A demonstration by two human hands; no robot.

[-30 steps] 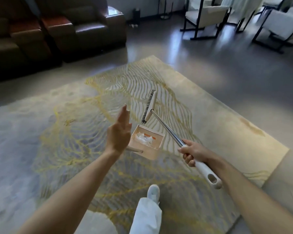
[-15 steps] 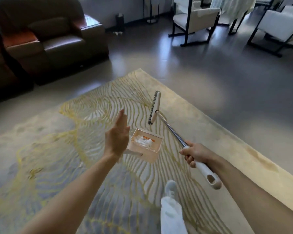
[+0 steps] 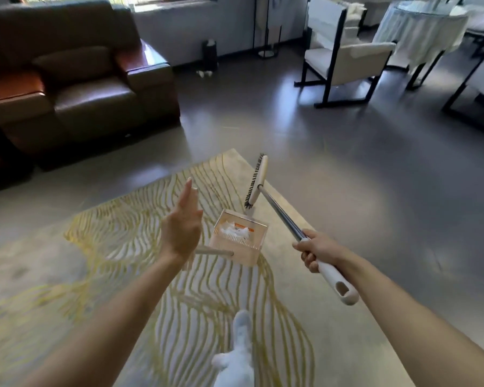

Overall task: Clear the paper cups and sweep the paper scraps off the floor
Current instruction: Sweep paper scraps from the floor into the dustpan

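One dustpan [image 3: 242, 256] hangs dead centre, clear-walled, above the rug [image 3: 123, 233]. There's a heap of white paper scraps [image 3: 234, 231] inside it, too blurred to count. Its single handle [image 3: 215, 252] runs out toward 9 o'clock and vanishes behind the left hand [image 3: 180, 233]. That hand is spread flat, fingers straight and pointing up to 12. How it grips the handle, I cannot tell.

At 1 o'clock from the pan is one broom [image 3: 277, 210], its bristled head [image 3: 257, 181] just above the pan's far edge. The steel shaft slants down to 4 o'clock. The right hand [image 3: 317, 251] is wrapped tight round it where metal meets white grip.

Down at 6 o'clock, one white shoe [image 3: 242, 331] is on the rug. Beyond the rug is grey floor [image 3: 347, 163].

At 10 o'clock sits one brown leather armchair [image 3: 90, 90]. At 12, one black bin [image 3: 209, 55] has two small white bits [image 3: 204, 74] at its foot. At 2 o'clock is one white chair [image 3: 344, 57] on a black frame, and one cloth-draped table [image 3: 422, 26] behind.
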